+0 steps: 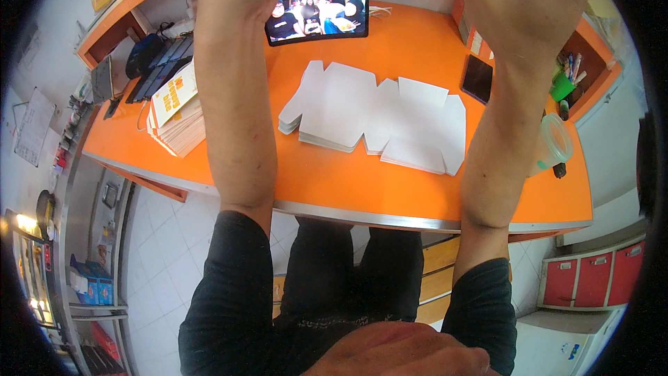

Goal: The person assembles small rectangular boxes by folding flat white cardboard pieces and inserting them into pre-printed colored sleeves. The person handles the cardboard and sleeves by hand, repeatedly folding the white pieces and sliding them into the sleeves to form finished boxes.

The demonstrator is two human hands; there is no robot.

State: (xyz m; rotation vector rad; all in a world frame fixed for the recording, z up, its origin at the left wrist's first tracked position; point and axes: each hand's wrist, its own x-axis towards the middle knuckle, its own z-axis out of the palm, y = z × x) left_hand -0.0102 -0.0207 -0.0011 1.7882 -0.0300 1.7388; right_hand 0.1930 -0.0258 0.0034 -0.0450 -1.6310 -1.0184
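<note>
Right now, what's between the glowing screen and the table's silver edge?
In the head view, a stack of white cardboard cut-outs lies there, flat on the orange table.

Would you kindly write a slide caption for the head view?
Two bare forearms frame a stack of flat white die-cut card on an orange desk, a lit screen beyond.

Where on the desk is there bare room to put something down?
Behind the white card blanks, the orange desk is bare between the tablet and the phone. A front strip between the blanks and the metal edging is also free. It is crowded at left, with the printed stack, and at right, around the green cup and clear container.
</note>
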